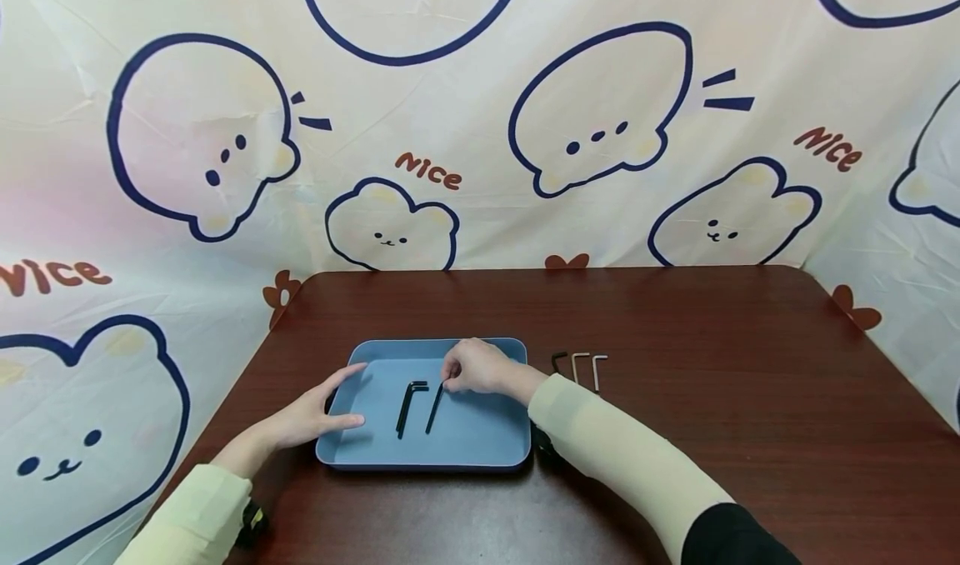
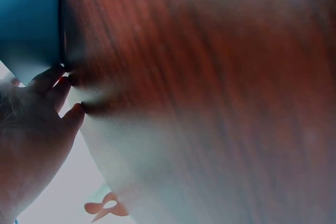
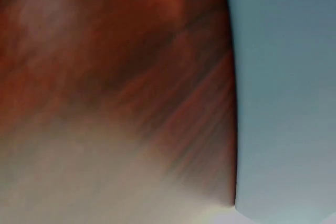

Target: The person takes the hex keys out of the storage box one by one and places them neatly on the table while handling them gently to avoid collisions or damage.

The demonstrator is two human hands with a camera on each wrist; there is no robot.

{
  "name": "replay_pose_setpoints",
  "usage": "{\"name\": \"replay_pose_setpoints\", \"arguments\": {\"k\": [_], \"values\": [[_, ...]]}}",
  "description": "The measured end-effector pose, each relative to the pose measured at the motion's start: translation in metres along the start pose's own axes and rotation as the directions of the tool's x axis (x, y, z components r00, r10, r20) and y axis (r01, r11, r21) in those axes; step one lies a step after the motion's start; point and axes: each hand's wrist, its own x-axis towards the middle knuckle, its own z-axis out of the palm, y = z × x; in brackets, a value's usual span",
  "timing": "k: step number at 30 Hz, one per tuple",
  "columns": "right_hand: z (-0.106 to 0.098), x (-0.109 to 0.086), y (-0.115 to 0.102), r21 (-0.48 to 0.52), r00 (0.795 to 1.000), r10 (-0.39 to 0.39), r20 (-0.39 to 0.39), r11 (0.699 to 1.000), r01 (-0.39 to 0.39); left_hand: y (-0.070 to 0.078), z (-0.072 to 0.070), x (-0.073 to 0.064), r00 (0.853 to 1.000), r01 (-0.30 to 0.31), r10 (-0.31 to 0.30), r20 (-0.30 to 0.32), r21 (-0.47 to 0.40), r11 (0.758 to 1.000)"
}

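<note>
In the head view my right hand pinches the upper end of a black hex key between thumb and fingers, over the blue tray. Its short arm is hidden by the fingers; the long arm points down toward the tray's front. Just left of it, two black L-shaped hex keys lie side by side in the tray. My left hand rests at the tray's left rim, index finger and thumb extended over it. The left wrist view shows other fingers of the left hand low against the tray's outer side.
Right of the tray, partly behind the right sleeve, lie a black hex key, a tan one and a silver one. The dark wooden table meets a printed cloth backdrop at its back and sides.
</note>
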Motion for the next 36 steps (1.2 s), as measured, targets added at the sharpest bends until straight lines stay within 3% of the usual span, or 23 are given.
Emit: {"name": "replay_pose_setpoints", "arguments": {"k": [17, 23, 36], "values": [[-0.006, -0.004, 0.000, 0.185, 0.999, -0.008, -0.040, 0.983, 0.015, 0.000, 0.000, -0.001, 1.000, -0.018, 0.018, 0.000, -0.007, 1.000], [-0.007, -0.003, 0.001, 0.188, 0.998, 0.015, -0.063, 0.982, -0.003, 0.001, 0.000, -0.001, 1.000, -0.011, 0.011, 0.000, -0.002, 1.000], [-0.016, -0.007, 0.002, 0.143, 0.995, -0.011, -0.096, 0.989, 0.025, -0.001, 0.000, 0.000, 1.000, -0.018, 0.018, 0.001, -0.006, 1.000]]}}
